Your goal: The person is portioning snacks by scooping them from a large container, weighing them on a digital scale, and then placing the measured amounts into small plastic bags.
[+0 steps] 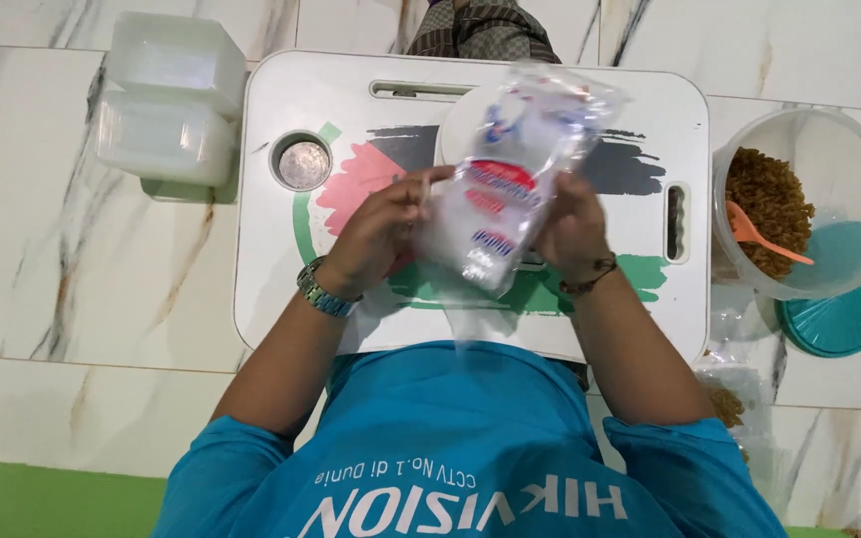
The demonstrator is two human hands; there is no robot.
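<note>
Both hands hold a clear plastic bag pack with red and blue print above a small white folding table. My left hand, with a metal watch on the wrist, grips the pack's left side. My right hand, wearing a dark bracelet, grips its right side. The pack is tilted and slightly blurred, and it hides part of a white round object on the table behind it.
A round metal piece sits in the table's cup hole. Stacked translucent containers stand at the left. On the right, a clear tub holds brown snack pieces and an orange spoon, over a teal lid. A filled bag lies by my right arm.
</note>
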